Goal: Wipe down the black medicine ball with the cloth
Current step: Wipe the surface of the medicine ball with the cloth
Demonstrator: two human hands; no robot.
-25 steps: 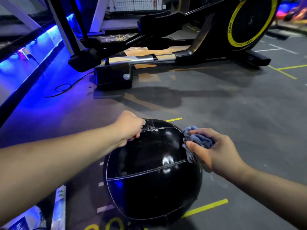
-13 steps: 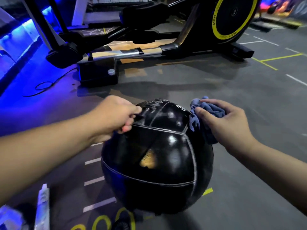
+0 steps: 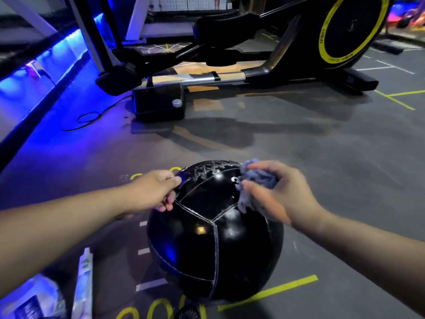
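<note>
the black medicine ball (image 3: 213,238) is set on the grey floor (image 3: 333,162), with its laced seam turned to the top. its upper left side is pinched by the left hand (image 3: 153,191), thumb on top and fingers curled under, so that grip is closed on the ball. a bunched blue-grey cloth (image 3: 257,180) is held in the closed grip of the right hand (image 3: 276,194) and pressed to the ball's upper right. beyond the ball an exercise machine (image 3: 276,74) is seen; a yellow line (image 3: 287,285) is painted by the ball's lower right.
</note>
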